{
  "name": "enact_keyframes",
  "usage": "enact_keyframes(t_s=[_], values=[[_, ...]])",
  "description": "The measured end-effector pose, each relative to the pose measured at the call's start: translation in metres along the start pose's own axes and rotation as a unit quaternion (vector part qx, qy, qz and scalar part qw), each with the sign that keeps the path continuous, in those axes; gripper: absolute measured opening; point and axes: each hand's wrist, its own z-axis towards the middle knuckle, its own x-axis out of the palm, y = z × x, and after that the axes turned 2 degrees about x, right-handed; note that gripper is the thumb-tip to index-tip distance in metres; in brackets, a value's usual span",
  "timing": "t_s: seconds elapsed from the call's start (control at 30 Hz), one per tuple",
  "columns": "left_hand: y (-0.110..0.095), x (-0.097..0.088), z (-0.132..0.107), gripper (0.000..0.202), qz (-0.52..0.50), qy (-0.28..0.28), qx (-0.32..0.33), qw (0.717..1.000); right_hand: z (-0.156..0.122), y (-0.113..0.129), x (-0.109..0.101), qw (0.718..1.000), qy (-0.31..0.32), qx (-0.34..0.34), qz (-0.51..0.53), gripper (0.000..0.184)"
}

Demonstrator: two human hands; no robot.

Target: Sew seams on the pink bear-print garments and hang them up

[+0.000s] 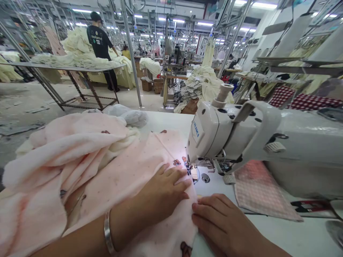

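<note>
Pink fleece fabric (125, 171) with small dark printed figures lies across the table, and its right edge runs under the needle area of a white JUKI sewing machine (230, 135). My left hand (163, 192), a silver bangle on its wrist, rests flat on the fabric just in front of the lit presser foot (189, 169), fingers apart. Nearer to me, my right hand (227, 223) has its fingers together and bent at the fabric's right edge, gripping it. The right thumb is hidden.
Bunched pink and cream cloth (69, 139) is heaped on the left. A checked pink piece (262, 192) lies under the machine arm, beside red-handled snips (312, 206). Behind stand a metal-legged table (80, 67), a person in dark clothes (98, 39) and a cloth pile (198, 84).
</note>
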Motion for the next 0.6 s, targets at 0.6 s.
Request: enact_keyframes(t_s=[0.6], values=[[0.058, -0.015, 0.042, 0.011, 0.051, -0.017, -0.019, 0.998, 0.023, -0.038, 0.019, 0.991, 0.051, 0.072, -0.1, 0.025]])
